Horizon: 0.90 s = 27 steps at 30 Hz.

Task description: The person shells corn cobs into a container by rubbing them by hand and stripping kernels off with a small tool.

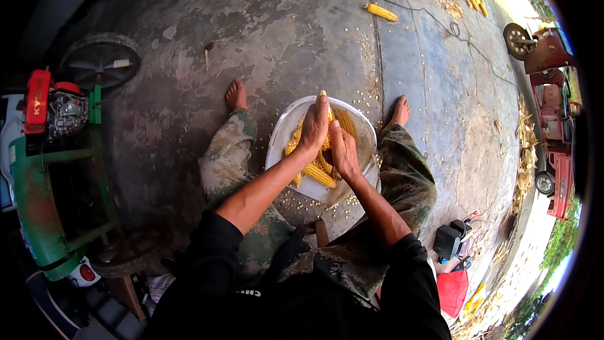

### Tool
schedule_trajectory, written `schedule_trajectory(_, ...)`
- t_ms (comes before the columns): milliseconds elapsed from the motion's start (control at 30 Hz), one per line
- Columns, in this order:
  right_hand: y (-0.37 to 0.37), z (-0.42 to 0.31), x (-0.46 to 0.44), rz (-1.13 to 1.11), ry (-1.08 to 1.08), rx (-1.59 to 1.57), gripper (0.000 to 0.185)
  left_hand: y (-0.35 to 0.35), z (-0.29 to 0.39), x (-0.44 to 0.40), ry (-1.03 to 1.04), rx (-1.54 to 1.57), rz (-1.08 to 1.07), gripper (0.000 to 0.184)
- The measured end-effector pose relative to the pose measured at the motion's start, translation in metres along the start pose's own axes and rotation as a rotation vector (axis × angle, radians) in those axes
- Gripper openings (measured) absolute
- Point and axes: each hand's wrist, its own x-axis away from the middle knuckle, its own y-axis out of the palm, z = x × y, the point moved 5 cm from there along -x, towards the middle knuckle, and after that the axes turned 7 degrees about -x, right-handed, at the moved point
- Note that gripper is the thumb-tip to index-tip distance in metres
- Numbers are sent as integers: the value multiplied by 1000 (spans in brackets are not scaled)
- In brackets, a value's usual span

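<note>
My left hand [313,127] is closed around a corn cob [323,93], whose tip pokes out above the fingers. Against the lower part of that cob, my right hand [344,152] is closed with its thumb upward; its fingertips are partly hidden. Both hands are over a pale, wide basin [274,151] between my legs. Yellow corn cobs [319,175] lie in the basin, some covered by my hands. A bare-looking cob [346,123] rests near its far right side.
Loose kernels [305,203] are scattered on the concrete around the basin. One corn cob [382,12] lies farther out, near a dark cable [454,29]. A green machine with a red engine [47,104] stands left. Red vehicles [553,107] are at right, beside dry husks [526,151].
</note>
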Motion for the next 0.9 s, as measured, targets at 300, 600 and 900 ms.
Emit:
schedule_trajectory(300,-1,-10,4,58,-128,-52,63,5,-4,5,-171,299,-115,65)
schedule_trajectory(600,-4,-19,-2,-29,-96,81,59,7,9,6,52,110,-46,63)
schedule_trajectory(900,-12,1,-6,83,-186,124,60,12,4,14,-24,181,-36,69)
